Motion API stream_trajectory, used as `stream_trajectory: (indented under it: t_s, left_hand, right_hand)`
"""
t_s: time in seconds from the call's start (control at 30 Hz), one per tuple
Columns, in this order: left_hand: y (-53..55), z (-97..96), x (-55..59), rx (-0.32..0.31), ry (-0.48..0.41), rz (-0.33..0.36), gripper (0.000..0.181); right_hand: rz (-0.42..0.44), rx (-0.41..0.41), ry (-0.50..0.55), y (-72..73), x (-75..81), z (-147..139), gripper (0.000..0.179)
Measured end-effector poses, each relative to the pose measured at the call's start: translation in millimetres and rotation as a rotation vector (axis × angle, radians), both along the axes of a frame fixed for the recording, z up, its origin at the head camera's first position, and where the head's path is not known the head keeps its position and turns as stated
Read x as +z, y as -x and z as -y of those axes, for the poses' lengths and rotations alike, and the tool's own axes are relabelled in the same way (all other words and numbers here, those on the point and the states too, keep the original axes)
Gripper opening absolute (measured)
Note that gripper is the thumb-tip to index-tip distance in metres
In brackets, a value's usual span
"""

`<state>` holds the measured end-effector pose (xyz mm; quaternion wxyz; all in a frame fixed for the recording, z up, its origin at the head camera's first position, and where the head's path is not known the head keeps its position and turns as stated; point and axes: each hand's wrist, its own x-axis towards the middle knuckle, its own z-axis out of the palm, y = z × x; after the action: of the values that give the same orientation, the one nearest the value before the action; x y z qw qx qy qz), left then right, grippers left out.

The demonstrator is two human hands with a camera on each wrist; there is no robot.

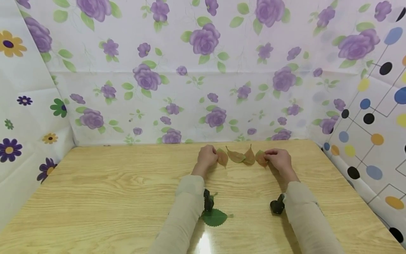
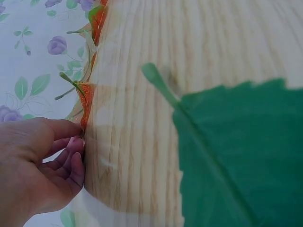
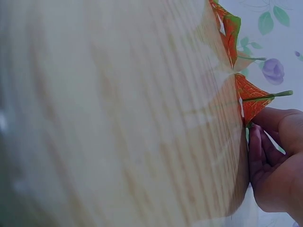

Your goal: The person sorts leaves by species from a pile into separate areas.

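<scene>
Near the table's back edge a row of orange-brown artificial leaves runs from hand to hand in the head view. My left hand (image 1: 207, 157) pinches the edge of the leftmost leaf (image 1: 223, 158); the left wrist view shows thumb and finger meeting at that leaf's (image 2: 86, 99) edge. At the row's other end, my right hand (image 1: 280, 161) pinches the rightmost leaf (image 1: 261, 158), seen orange with a green stem in the right wrist view. Between them lie two touching leaves, one on its side (image 1: 235, 156) and one with its stem pointing back (image 1: 250, 157).
A green serrated leaf (image 1: 215, 218) lies by the left forearm, with another green piece (image 1: 215, 195) partly hidden behind the wrist camera. The wooden table (image 1: 111, 190) meets a flowered cloth (image 1: 204, 106) at the back and patterned cloths at both sides.
</scene>
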<state>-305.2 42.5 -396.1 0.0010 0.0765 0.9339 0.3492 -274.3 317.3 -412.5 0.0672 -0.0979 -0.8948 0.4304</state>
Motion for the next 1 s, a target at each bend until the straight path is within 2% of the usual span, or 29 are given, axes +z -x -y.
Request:
stream_trajectory:
  t_s: [0.27,0.53,0.73,0.87,1.0]
  left_hand:
    - [3.5,0.3,-1.6,-0.013,-0.012,0.019,0.016]
    - [6.7,5.3,-3.2,-0.037,-0.046,0.075,0.020]
    - [0.7,9.9,0.1,-0.060,-0.109,0.116,0.024]
    - [-1.6,11.9,2.1,-0.070,-0.116,0.130,0.025]
    - [-3.2,14.6,7.7,-0.106,-0.139,0.169,0.028]
  right_hand:
    - [-0.007,0.003,0.007,0.9,-0.5,-0.8,0.025]
    - [-0.012,0.002,0.004,0.8,-1.3,-1.2,0.027]
    - [-0.010,0.018,-0.001,-0.3,-2.1,-1.5,0.029]
    - [-0.010,0.019,0.010,-0.9,-1.7,-0.7,0.029]
    - [-0.017,0.016,0.006,-1.8,0.5,-0.7,0.029]
